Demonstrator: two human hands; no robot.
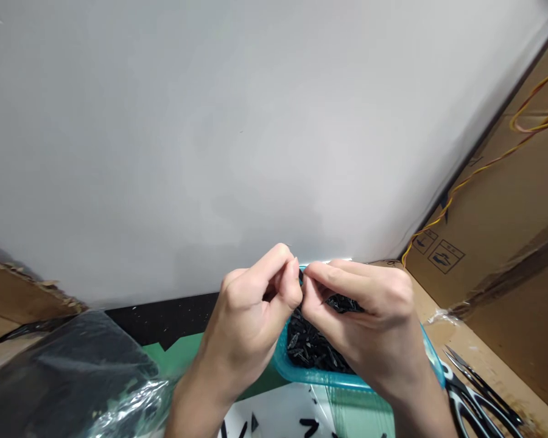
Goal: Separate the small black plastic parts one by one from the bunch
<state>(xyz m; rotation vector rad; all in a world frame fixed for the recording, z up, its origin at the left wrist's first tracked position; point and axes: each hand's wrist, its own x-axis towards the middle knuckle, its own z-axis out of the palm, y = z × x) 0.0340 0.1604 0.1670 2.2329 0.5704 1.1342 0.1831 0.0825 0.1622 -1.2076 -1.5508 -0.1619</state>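
Both hands meet in the middle of the view, just above the far end of a turquoise plastic tray (287, 368). The left hand (251, 310) is curled, thumb and forefinger pinched together; the right hand (369, 316) mirrors it, its fingertips touching the left's. Between those fingertips sits a small black part (300, 277), mostly covered by the fingers, so its shape is hard to make out. A few more black pieces (342, 302) show under the right hand's fingers; whether that hand holds them or they lie on the heap below cannot be told.

The tray is filled with a heap of small black parts (308, 347); its right side and near corner are hidden behind the right hand and wrist.

Room is tight. A plain grey wall (237, 121) rises close behind the tray, and cardboard panels (506, 201) close off the right, with yellow and red wires (493, 161) running along them. On the left a crumpled clear plastic bag (82, 377) over something dark fills the corner, cut off by the frame. Black-handled scissors (477, 395) lie on the worktop (182, 356) just right of the tray, partly out of frame. A few loose black parts (308, 423) lie on a white sheet (274, 417) near the bottom edge, between the wrists.
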